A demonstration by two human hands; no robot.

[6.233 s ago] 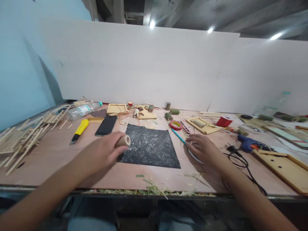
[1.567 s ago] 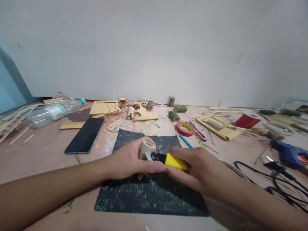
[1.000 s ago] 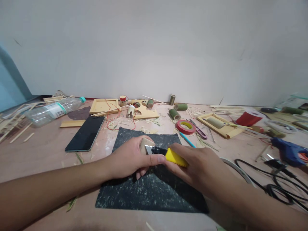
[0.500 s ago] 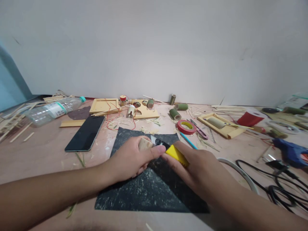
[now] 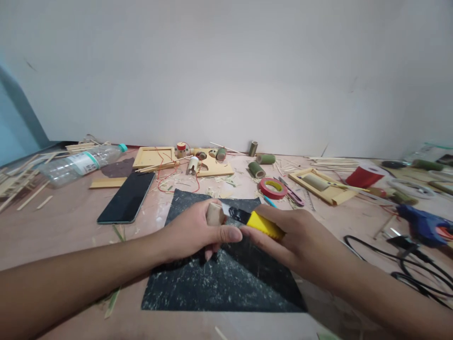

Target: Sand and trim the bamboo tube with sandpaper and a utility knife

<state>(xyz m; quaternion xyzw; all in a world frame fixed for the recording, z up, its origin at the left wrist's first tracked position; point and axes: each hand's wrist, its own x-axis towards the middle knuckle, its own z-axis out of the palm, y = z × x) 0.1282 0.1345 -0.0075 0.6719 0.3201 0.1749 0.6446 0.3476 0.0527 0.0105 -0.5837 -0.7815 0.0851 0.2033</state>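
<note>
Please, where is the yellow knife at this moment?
In the head view, the knife is just right of centre, in the right hand, above the black mat; its blade points toward the tube in the left hand.

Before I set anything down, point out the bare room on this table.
Largest bare patch: the tabletop between the black phone and the left forearm. A smaller one lies between the right hand, the blue glue gun and the tube-holding frame. Crowded: the strip along the white wall, with bamboo tubes, and the far-left sticks.
</note>
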